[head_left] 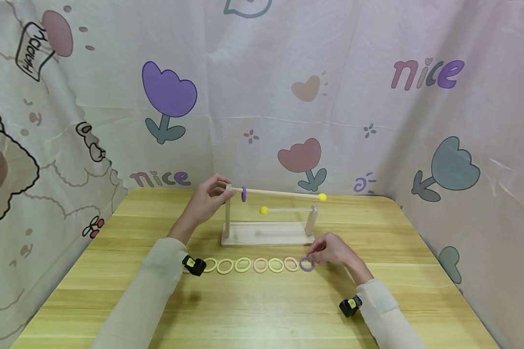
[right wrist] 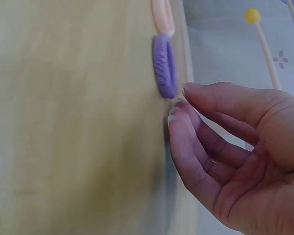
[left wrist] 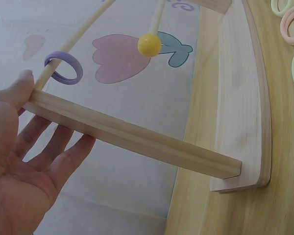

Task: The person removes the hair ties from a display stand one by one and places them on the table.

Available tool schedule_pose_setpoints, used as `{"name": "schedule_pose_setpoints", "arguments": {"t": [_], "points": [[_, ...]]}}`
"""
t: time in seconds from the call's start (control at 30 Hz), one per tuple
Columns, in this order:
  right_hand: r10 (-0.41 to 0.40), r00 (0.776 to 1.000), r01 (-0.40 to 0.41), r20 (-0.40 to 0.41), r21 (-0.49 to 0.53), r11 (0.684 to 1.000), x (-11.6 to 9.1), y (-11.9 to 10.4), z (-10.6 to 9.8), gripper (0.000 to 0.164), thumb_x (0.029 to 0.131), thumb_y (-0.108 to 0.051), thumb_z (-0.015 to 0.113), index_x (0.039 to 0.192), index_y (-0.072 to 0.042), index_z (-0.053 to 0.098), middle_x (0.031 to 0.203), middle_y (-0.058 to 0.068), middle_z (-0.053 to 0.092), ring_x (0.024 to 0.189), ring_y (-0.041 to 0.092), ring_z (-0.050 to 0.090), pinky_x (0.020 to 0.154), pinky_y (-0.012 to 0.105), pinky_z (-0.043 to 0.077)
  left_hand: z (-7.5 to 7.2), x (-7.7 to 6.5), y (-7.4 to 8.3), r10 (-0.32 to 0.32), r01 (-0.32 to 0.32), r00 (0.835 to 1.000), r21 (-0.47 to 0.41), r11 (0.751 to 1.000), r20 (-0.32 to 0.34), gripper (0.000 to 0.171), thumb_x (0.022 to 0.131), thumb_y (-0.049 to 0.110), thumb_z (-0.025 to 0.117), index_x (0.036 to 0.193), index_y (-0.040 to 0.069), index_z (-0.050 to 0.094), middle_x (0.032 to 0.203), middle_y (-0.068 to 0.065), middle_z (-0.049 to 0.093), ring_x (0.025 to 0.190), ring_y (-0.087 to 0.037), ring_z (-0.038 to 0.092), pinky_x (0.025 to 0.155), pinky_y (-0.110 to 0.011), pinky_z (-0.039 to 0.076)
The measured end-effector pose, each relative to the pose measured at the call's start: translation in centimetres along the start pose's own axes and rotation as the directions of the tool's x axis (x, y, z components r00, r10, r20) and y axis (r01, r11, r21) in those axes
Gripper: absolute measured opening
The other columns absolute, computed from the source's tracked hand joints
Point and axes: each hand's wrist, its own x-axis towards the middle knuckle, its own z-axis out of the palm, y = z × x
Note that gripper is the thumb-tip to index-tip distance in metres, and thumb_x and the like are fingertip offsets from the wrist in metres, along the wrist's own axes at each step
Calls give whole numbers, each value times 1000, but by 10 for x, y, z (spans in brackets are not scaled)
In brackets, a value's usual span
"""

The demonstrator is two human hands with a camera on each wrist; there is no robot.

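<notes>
A wooden stand [head_left: 268, 233] carries two horizontal rods with yellow ball ends, each on its own upright post. My left hand [head_left: 209, 198] holds the top of the taller left post [left wrist: 137, 131], thumb on one side and fingers beneath in the left wrist view. Close to that hand, a purple hair tie [left wrist: 68, 66] hangs around the upper rod [head_left: 284, 194]. On the table in front of the stand, another purple hair tie [right wrist: 164, 66] ends a row on the right. My right hand [head_left: 329, 249] is beside it, its bent fingertips just short of the tie in the right wrist view.
Several yellow and pink hair ties [head_left: 242, 264] lie in a row on the wooden table [head_left: 262, 310], left of the purple one. The lower rod's yellow ball [head_left: 264, 210] points left. A printed cloth [head_left: 253, 87] hangs behind the table.
</notes>
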Motion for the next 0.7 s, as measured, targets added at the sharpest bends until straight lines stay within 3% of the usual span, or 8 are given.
{"name": "schedule_pose_setpoints", "arguments": {"t": [0.33,0.53,0.7], "points": [[-48,995,42,-83,-64,997,5,-19,-11,8,87,-5,78,94,-1,78,86,11,75,67,11,60,57,23,53,-2,1,-3,-7,8,1000,-17,1000,6,37,101,33,68,128,10,58,125,-16,67,115,-33,67,93,-41,58],[-123,982,107,-146,-114,988,10,-43,-15,4,87,-7,79,90,-5,78,84,8,75,67,13,60,56,22,49,-1,1,-3,-1,1,1000,-10,1000,5,39,101,33,68,129,8,58,124,-17,67,115,-34,67,94,-42,59],[-179,970,163,-163,-105,981,11,-66,-17,4,88,-8,79,92,-6,78,84,8,74,65,14,62,54,23,52,-2,0,-2,-3,3,1000,-12,1000,4,35,101,34,68,127,12,59,123,-16,67,114,-33,67,93,-41,59]]}}
